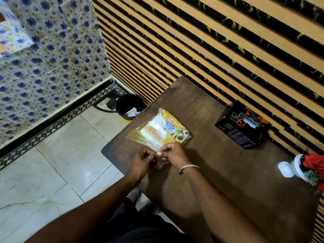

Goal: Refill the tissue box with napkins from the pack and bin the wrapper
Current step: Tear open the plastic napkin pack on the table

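Fingers of the left hand and right hand pinch the napkin pack wrapper's near edge on the worktop. Black tissue box stands well apart.

Dark brown wooden table set against a wall of horizontal tan and black slats. At the table's right edge, a white vase lying tilted, holding red flowers. To the left, a wall of blue-flowered patterned tiles above a pale tiled floor with a chequered border strip.
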Tool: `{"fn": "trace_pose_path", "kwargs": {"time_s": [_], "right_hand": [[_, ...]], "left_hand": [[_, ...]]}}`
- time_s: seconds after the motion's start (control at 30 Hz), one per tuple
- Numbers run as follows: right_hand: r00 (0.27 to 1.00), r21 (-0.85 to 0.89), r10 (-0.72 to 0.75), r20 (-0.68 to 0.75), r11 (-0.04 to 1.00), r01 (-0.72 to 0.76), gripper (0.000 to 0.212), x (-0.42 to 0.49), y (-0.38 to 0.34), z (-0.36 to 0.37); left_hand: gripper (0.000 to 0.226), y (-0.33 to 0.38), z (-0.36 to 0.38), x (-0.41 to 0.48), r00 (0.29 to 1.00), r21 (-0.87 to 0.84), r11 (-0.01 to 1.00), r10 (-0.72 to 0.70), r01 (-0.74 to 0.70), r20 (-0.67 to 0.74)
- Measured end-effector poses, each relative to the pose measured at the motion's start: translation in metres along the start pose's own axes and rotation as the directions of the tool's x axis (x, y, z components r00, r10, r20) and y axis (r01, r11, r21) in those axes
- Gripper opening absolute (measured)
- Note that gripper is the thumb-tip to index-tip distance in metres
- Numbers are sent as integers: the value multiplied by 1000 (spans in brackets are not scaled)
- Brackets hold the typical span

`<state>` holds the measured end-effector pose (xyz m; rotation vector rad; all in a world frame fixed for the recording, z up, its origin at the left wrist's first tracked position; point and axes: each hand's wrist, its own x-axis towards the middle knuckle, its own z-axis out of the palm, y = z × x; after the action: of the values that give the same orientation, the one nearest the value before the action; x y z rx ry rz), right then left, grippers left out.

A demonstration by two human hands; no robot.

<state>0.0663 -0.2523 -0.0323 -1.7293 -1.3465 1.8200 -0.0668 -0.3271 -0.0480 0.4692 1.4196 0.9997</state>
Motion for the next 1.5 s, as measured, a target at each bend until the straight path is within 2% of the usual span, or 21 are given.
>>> {"fn": "trace_pose_path", "kwargs": {"time_s": [0.07,0.13,0.27,0.43,0.53,0.63,0.8,0.93,1.07,1.17,1.2,1.27,1.33,1.4,1.5], "right_hand": [[1000,-2,-15,12,1000,15,12,0,-1,-1],[999,24,-19,44,1000,18,17,-1,-3,-3],[999,-15,-29,37,999,30,21,0,-2,-4],[988,-118,-115,99,985,126,11,-4,3,-2],[986,-128,-113,122,984,128,16,-7,5,1],[990,-130,-86,113,986,101,13,-7,5,2],[996,-159,-66,58,984,75,19,-3,8,-3],[995,-155,-93,-34,984,86,25,2,4,-12],[992,-130,-109,-70,987,99,25,5,1,-16],[981,-160,-165,-103,976,147,25,6,2,-12],[975,-171,-183,-124,972,161,25,6,2,-11],[967,-198,-204,-150,965,173,26,7,2,-8],[962,-256,-234,-142,947,192,26,5,0,-7],[958,-336,-270,-100,915,223,21,5,1,-6],[947,-407,-309,-84,878,251,9,3,2,-1]], "left_hand": [[10,-1,-2,-2,999,-21,1000,-4,5,36],[21,-2,-1,-4,998,-36,999,-39,41,57],[4,-7,1,-6,998,55,997,-58,58,-4],[22,-9,4,-6,993,15,996,-85,87,-85],[22,-10,8,-3,988,16,997,-75,78,-134],[19,-10,8,-2,992,20,997,-77,79,-97],[22,-16,0,-4,998,45,998,-54,55,-21],[20,-19,-3,-11,996,-12,997,-77,77,-52],[19,-21,-6,-10,975,-66,981,-190,184,-117],[9,-16,-2,-9,937,-124,952,-297,278,-182],[12,-16,-1,-8,925,-135,943,-326,303,-196],[22,-18,0,-4,925,-24,952,-302,305,-229],[22,-17,-1,1,954,271,940,-130,205,-269],[28,-9,0,4,963,506,856,39,106,-268],[25,2,2,9,955,669,743,194,6,-225]]}}
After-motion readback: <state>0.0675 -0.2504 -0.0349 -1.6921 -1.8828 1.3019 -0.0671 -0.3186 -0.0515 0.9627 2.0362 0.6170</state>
